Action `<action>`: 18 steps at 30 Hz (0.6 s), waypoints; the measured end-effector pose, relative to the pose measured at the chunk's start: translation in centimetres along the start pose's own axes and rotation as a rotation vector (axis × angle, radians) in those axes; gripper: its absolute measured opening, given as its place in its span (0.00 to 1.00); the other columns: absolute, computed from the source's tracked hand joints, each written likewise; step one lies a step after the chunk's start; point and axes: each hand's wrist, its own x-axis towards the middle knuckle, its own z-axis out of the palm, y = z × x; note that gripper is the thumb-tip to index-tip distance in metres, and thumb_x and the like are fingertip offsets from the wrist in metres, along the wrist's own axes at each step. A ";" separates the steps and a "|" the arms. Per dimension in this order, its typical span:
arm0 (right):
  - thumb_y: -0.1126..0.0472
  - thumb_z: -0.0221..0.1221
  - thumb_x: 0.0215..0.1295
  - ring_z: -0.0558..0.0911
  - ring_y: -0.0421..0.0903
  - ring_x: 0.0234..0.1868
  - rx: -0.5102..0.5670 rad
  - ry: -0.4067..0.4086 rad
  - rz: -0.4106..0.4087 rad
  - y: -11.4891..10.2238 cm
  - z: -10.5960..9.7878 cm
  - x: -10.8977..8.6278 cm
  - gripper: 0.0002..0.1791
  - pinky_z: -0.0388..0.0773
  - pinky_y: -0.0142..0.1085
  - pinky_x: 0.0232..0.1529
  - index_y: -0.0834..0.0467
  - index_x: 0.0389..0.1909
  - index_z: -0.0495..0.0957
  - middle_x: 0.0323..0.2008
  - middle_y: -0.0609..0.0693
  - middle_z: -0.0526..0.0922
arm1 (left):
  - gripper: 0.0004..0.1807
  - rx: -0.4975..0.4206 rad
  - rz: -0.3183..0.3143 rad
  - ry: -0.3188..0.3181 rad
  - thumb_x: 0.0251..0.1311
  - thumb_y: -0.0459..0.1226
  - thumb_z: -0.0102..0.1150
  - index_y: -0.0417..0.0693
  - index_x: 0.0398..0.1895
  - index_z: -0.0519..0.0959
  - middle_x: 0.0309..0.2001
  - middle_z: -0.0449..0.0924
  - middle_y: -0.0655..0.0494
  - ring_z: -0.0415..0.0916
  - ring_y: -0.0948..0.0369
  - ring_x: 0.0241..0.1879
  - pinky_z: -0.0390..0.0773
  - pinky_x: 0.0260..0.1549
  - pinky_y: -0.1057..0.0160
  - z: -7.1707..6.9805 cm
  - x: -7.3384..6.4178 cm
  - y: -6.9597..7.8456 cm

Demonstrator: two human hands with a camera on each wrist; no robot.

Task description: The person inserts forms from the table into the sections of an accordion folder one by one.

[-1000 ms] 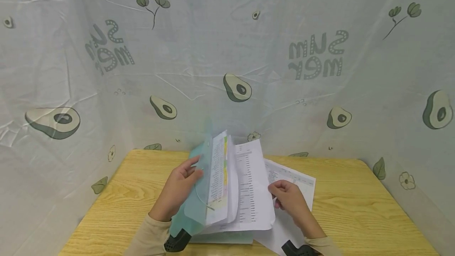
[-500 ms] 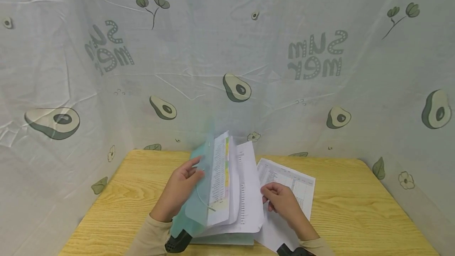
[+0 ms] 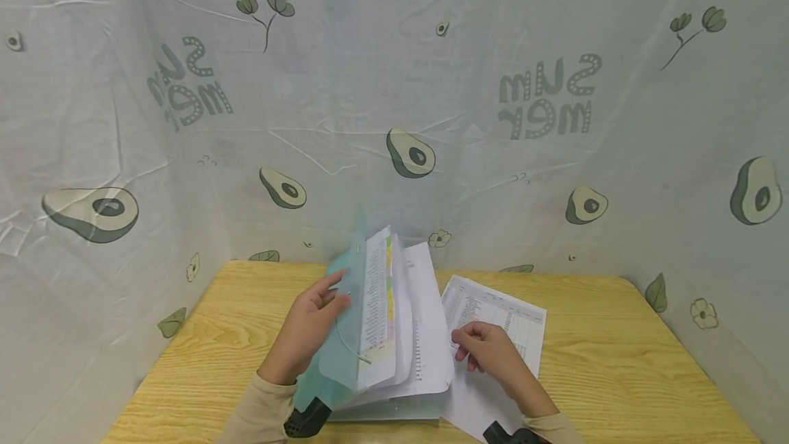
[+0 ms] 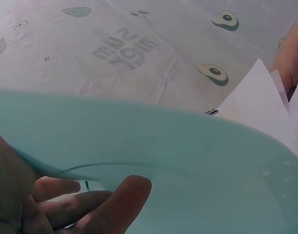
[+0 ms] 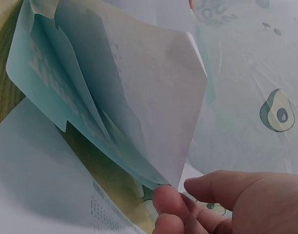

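A translucent teal document folder (image 3: pixel 341 355), its cover raised, lies in the middle of the table with several printed papers inside. My left hand (image 3: pixel 308 321) holds the cover up; in the left wrist view the thumb (image 4: pixel 127 200) lies against it near a thin curved cord. At the folder's right, my right hand (image 3: pixel 493 355) pinches the edge of a printed sheet of paper (image 3: pixel 431 341). The right wrist view shows this sheet (image 5: pixel 158 83) bent up, its edge between thumb and fingers. A colour-marked page (image 3: pixel 376 307) shows inside the folder; deeper pages are hidden.
Another printed sheet (image 3: pixel 524 327) lies flat and slanted on the wooden table (image 3: pixel 616 362), partly under the right hand. Behind the table hangs a pale curtain (image 3: pixel 345 88) with avocado prints. Black cameras (image 3: pixel 308 418) sit on both wrists.
My right hand has moved left with the sheet's right edge, bending it toward the folder. More of the flat sheet beneath shows now. My left hand stays almost in place.
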 end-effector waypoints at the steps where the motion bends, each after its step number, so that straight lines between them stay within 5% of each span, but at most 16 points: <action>1: 0.57 0.63 0.71 0.75 0.41 0.20 0.001 -0.004 -0.001 0.0 0.0 -0.1 0.12 0.68 0.31 0.21 0.64 0.38 0.83 0.23 0.49 0.83 | 0.29 -0.002 0.000 -0.001 0.75 0.33 0.54 0.46 0.78 0.66 0.60 0.81 0.38 0.84 0.50 0.50 0.85 0.43 0.53 0.0 0.0 0.0; 18: 0.60 0.60 0.71 0.75 0.42 0.20 -0.002 -0.013 -0.017 0.2 0.5 0.0 0.09 0.69 0.30 0.22 0.62 0.38 0.83 0.23 0.50 0.82 | 0.29 -0.019 0.014 -0.012 0.75 0.32 0.55 0.45 0.77 0.66 0.58 0.81 0.38 0.84 0.50 0.49 0.85 0.43 0.53 0.0 0.1 -0.2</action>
